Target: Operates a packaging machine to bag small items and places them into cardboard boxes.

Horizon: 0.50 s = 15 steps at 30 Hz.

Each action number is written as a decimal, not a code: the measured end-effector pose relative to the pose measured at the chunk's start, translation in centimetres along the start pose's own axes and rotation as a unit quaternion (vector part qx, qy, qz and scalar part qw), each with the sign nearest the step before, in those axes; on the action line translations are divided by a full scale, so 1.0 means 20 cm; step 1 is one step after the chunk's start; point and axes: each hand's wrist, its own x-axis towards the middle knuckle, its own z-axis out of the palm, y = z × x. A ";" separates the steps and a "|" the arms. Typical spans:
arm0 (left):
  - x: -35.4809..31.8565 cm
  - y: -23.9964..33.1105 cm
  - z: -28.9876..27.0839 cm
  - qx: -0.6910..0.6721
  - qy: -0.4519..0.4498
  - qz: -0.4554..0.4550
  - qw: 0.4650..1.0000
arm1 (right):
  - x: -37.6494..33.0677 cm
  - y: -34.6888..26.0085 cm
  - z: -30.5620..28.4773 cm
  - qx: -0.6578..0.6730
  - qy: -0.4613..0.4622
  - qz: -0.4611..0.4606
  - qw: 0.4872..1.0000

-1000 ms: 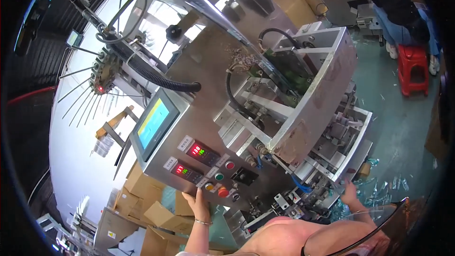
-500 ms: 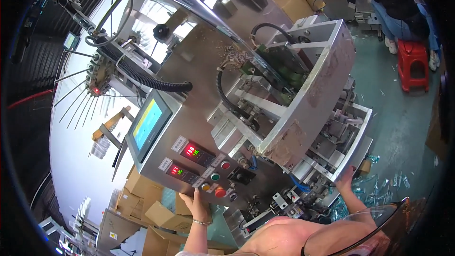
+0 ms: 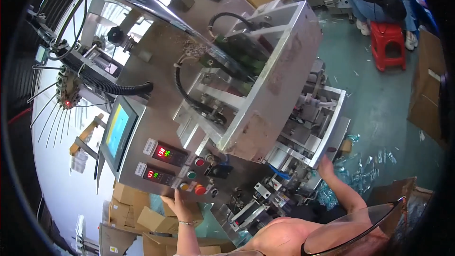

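Observation:
My left hand [image 3: 176, 206] is raised at the lower edge of the machine's control panel [image 3: 156, 154]. One finger points up just below a yellow button [image 3: 184, 186], with another finger spread to the side; whether it touches the button I cannot tell. Beside that button are a red mushroom knob [image 3: 200, 189], a green button [image 3: 191, 175] and a red button [image 3: 199, 162]. My right hand [image 3: 326, 168] is at the near lower corner of the machine's metal frame [image 3: 332, 130], its fingertips hidden behind the edge.
A lit touchscreen [image 3: 119, 130] tilts out at the panel's left. Cardboard boxes [image 3: 156, 218] stand below left. Clear plastic scraps [image 3: 353, 185] litter the green floor [image 3: 353, 80] on the right. Farther back, a person [image 3: 374, 0] sits on a red stool [image 3: 387, 42].
The view has shifted, so the machine sits farther left and higher, with more floor and a carton showing at right. Both hands keep nearly the same places against the machine.

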 end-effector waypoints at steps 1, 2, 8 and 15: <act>0.00 -0.01 -0.01 -0.004 -0.003 0.002 1.000 | -0.02 0.03 -0.01 -0.004 0.003 0.002 1.000; -0.01 -0.01 -0.01 -0.007 -0.005 0.004 1.000 | -0.05 0.08 -0.01 -0.007 -0.003 -0.019 1.000; -0.01 -0.04 -0.01 0.023 -0.005 0.019 1.000 | -0.09 0.01 -0.10 0.017 -0.030 -0.039 0.999; 0.00 0.01 0.04 -0.050 -0.025 -0.031 0.998 | -0.07 -0.01 -0.09 -0.058 -0.087 -0.041 0.994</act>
